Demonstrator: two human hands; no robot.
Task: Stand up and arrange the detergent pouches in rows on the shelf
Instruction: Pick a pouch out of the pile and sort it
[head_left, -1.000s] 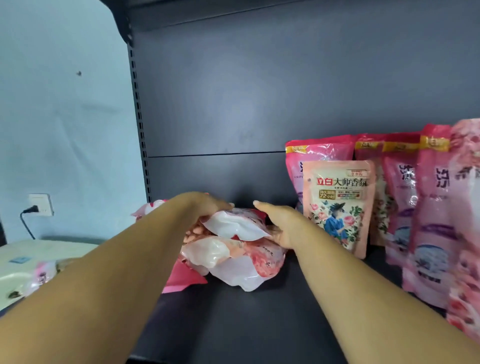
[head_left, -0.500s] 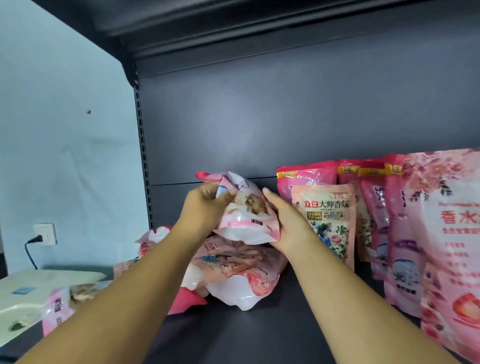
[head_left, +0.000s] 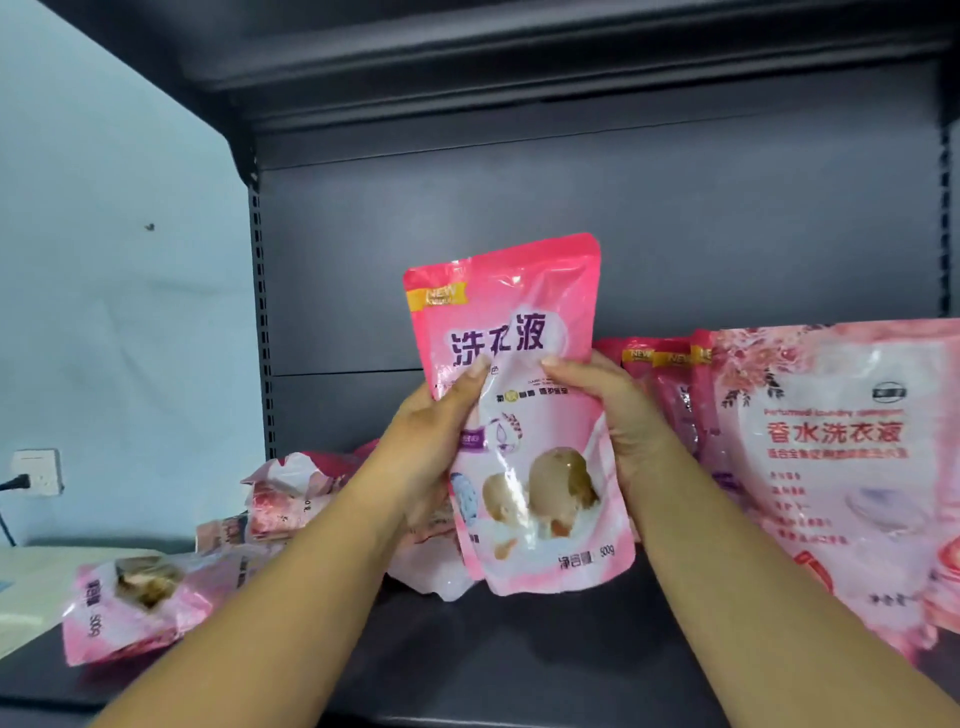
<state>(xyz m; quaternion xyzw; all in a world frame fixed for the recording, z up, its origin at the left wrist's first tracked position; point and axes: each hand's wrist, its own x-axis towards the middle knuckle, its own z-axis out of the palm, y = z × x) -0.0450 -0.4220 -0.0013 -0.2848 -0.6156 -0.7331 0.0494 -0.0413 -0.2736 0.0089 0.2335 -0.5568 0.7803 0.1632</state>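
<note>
Pouch up in both hands, front label facing us — placement coming!

Dark shelf (head_left: 519, 660) below, a big pink pouch (head_left: 841, 467) standing at the right with a row of upright pouches (head_left: 670, 384) behind it, a flopped pile (head_left: 291, 499) still waiting on the left. The held pouch (head_left: 524, 415) hangs upright above the shelf — left hand (head_left: 431, 457) and right hand (head_left: 618, 421) each grip a side edge, thumbs across the front. To land it well (my read): set the base down flat, snug beside the row, label forward, and release only once it stands.
</note>
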